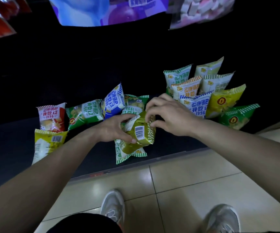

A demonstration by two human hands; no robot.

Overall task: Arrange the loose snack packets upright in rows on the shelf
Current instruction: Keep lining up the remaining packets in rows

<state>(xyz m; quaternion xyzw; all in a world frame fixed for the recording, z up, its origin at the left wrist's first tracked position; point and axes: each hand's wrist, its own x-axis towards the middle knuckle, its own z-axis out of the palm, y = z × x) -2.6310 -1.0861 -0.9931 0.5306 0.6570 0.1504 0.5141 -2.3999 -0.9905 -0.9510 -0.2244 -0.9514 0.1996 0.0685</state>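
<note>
A: What is held, and where?

B: An olive packet (140,130) is gripped by both hands above the front of the shelf (9,142), barcode side up. The left hand (114,130) is closed around its lower end; the fingers of the right hand (167,115) are pinched on its upper edge. Just below it, at 6 o'clock, a green-striped packet (129,151) lies flat near the shelf's lip.

A: And the rest?

B: Upright rows (208,93) are already formed at 2 o'clock of the hands. Loose packets are left at 9 to 12 o'clock: a red packet (51,116), a yellow packet (49,142), a green packet (83,113) and a blue packet (113,101), tilted or lying.

A: What could go wrong?

B: The standing rows could be toppled if the right forearm is swung against them, since it is close beside the front ones. A puffy, slippery packet could be dropped, or could fall over once set down with no neighbour to lean on. The flat packet could be knocked off the lip onto the floor (194,174).

A: What cannot be made out?

B: The shelf's back is lost in darkness, so its depth and any further packets cannot be told. The held packet's front is turned away. The bags at 12 o'clock, high up, are blurred and cut off.
</note>
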